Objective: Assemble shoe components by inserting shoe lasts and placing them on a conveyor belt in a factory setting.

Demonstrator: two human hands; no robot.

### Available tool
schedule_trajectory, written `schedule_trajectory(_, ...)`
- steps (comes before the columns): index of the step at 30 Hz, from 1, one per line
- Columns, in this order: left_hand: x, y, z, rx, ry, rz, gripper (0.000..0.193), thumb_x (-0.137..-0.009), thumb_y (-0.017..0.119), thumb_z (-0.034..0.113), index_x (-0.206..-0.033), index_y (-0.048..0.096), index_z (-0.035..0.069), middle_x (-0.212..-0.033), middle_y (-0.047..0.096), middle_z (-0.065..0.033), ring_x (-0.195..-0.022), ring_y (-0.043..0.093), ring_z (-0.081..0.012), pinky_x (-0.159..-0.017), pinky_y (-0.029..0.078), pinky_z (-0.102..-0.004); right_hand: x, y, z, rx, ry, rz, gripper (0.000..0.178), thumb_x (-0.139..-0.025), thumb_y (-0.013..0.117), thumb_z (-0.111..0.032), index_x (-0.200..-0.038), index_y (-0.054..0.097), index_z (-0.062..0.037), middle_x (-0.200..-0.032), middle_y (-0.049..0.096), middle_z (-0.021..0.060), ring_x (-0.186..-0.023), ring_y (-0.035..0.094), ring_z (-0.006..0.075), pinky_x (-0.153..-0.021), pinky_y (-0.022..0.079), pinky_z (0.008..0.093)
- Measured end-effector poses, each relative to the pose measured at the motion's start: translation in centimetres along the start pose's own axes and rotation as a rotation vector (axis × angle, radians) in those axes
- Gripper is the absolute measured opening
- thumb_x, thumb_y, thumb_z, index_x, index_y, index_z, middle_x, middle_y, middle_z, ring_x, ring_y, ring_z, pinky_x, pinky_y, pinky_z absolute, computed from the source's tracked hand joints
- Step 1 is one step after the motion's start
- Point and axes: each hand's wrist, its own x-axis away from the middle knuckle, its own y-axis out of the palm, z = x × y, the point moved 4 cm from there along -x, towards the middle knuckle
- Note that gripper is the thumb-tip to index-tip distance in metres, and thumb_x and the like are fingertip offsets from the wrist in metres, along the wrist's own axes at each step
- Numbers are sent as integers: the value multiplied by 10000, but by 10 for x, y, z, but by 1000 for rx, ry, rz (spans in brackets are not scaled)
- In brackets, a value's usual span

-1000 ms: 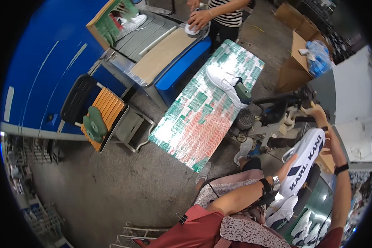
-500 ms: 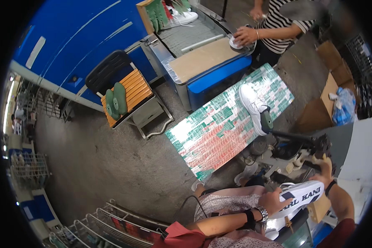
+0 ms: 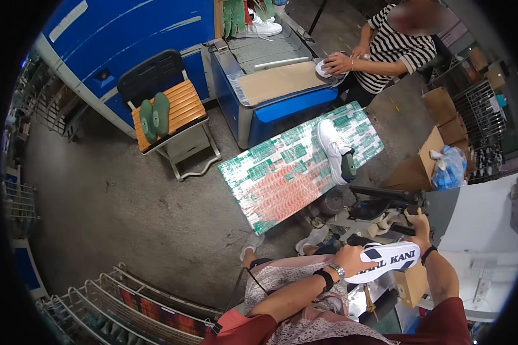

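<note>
A white shoe (image 3: 394, 259), its pale sole turned up and marked with dark lettering and dark patches, lies across my lap side by the machine. My left hand (image 3: 349, 260) is closed round one end of it, thumb across the sole. At the other end is my right hand (image 3: 421, 229), its fingers raised and apart beside the machine's dark parts; whether its palm touches the shoe I cannot tell. Ahead, on the patterned bench (image 3: 270, 201), a white laced shoe (image 3: 331, 146) lies with a dark green shoe last (image 3: 348, 165) in its opening.
Two green shoe lasts (image 3: 154, 118) rest on a slatted wooden chair (image 3: 184, 102). Across the bench a person in a striped top handles a white shoe (image 3: 323, 69) at a blue-sided conveyor (image 3: 293, 109). Wire racks (image 3: 121, 282) stand at left; cardboard boxes (image 3: 429, 155) at right.
The view has shifted, so the bench, my hands and the shoe appear farther left. My left hand keeps its hold on the shoe, and my right hand stays by its far end.
</note>
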Motion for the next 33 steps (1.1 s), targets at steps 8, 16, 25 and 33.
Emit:
schedule_trajectory(8, -1, 3, -9, 18, 60, 22, 650, -719, 840, 599, -868, 751, -27, -839, 739, -253, -761, 743, -398, -732, 602, -462, -17, 7, -21, -961, 508, 35, 185, -917, 658, -50, -1071, 740, 12, -869, 710, 51, -827, 642, 125, -1102, 439, 370)
schedule_trajectory(16, 2, 13, 2, 92, 27, -12, 535, -774, 849, 518, -974, 766, 28, -808, 745, -203, -731, 739, -365, -691, 594, -427, -7, 15, 34, -237, 214, -121, 794, -578, 823, -33, -1339, 609, -98, -1380, 547, 181, -1335, 505, 345, -1124, 396, 392)
schedule_trajectory(25, 0, 18, -5, 33, -6, -59, 531, -788, 843, 510, -1014, 773, 34, -869, 752, -206, -774, 747, -353, -709, 601, -422, -15, -8, -17, 99, 46, -54, 687, -464, 905, -154, -1125, 740, -64, -1142, 680, 204, -1163, 620, 385, -1021, 473, 419)
schedule_trajectory(33, -4, 14, -15, 97, 55, -59, 618, -767, 828, 586, -958, 755, 3, -836, 744, -244, -774, 746, -404, -727, 612, -461, -11, -7, -16, 348, -107, -8, 692, -522, 874, -56, -1184, 671, -52, -1218, 601, 195, -1112, 602, 372, -960, 480, 409)
